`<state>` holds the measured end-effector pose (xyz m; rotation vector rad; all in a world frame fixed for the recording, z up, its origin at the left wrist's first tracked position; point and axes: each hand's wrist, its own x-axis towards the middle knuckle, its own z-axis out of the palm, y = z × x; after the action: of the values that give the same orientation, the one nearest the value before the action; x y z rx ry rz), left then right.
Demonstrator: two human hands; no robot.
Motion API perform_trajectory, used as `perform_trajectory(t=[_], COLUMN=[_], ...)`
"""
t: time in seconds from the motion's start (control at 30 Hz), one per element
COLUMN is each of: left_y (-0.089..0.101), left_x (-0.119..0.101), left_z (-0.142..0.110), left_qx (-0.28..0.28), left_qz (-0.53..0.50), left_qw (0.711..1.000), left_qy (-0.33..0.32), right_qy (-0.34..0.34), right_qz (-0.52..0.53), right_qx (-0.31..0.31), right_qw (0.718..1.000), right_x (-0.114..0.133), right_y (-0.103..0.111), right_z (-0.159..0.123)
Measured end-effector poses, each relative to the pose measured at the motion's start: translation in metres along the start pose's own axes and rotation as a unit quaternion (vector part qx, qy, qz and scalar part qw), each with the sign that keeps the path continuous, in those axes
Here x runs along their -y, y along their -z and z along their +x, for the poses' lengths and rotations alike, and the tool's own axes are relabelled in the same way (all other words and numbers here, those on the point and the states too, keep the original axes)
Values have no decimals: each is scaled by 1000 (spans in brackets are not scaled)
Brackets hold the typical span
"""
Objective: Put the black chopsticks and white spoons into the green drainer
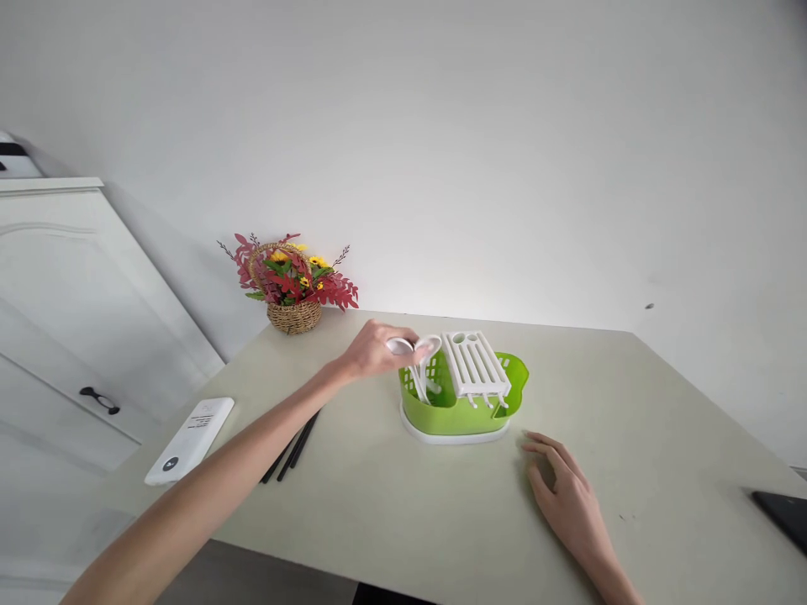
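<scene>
My left hand is closed on white spoons at the left end of a green basket. Two spoon bowls show by my fingertips, and the handles point down inside the basket. A white slotted rack with round holes and small hooks sits across the basket's top. Under the basket is a white base tray. My right hand rests on the table to the right of the basket, holding nothing, its fingers loosely bent and apart.
Black chopsticks lie on the table, partly hidden by my left forearm. Left of them is a white box-like object. A wicker flower basket stands at the back wall. A dark flat object lies at the right edge.
</scene>
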<state>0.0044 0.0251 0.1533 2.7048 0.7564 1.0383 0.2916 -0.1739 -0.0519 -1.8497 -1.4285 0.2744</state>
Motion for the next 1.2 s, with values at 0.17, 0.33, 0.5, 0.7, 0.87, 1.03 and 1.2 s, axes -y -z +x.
perform_trajectory(t=[0.17, 0.33, 0.5, 0.7, 0.87, 1.03, 1.2], left_y=[31, 53, 52, 40, 32, 21, 12], left_x=[17, 60, 97, 107, 108, 113, 114], left_z=[8, -13, -67, -109, -115, -115, -111], left_qx=[-176, -275, -143, 127, 248, 325, 331], left_qz=[-46, -134, -138, -165, -155, -75, -13], left_qw=[967, 895, 873, 869, 852, 829, 823], left_qy=[180, 326, 446, 448, 433, 449, 462], right_qy=[2, 9, 11, 15, 22, 16, 8], right_qz=[-9, -9, 0, 3, 0, -6, -11], right_qx=[3, 1, -5, -3, -8, -3, 7], right_qw=[1000, 1000, 1000, 1000, 1000, 1000, 1000], right_x=[-2, -6, -8, -7, -7, -10, -11], right_y=[1, 0, -2, 0, 0, -1, -2], right_z=[-1, -1, -2, -3, -3, -3, -3])
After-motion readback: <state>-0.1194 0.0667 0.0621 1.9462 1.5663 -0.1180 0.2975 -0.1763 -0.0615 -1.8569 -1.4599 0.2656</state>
